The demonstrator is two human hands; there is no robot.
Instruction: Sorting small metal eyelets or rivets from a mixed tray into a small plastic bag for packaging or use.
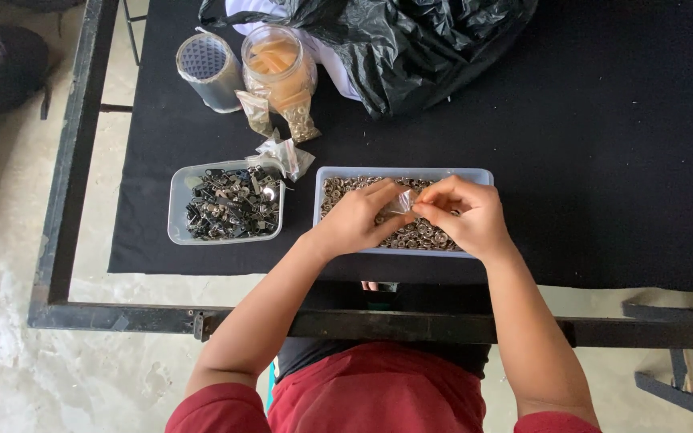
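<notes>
Head view, looking down over a work table. Nearest the camera, two forearms in red sleeves reach forward over the dark metal table frame (298, 323). The left hand (354, 218) and right hand (463, 216) meet above a shallow pale tray of small metal rings (324, 210); between their fingertips they pinch a small clear plastic bag (401, 202), the left thumb and forefinger pressed on one edge, the right fingers closed on the other. The bag hangs just over the tray's middle, apart from the rings below it (whether its mouth is open cannot be told).

To handle this step well, the bag is best kept directly above the tray, as here, so that any ring that slips falls back among the others. Each hand should grip a separate lip of the mouth near its corner; a light, rolling pinch parts thin film better than a hard squeeze.

Left of this tray, well apart from either hand, stands a second pale tray of dark metal clips (176, 210), with more small clear bags (286, 156) at its far corner. Beyond lie a roll of tape (208, 70), a clear jar (280, 68), and a crumpled black plastic bag (427, 48), all on the black table cloth (603, 144).
</notes>
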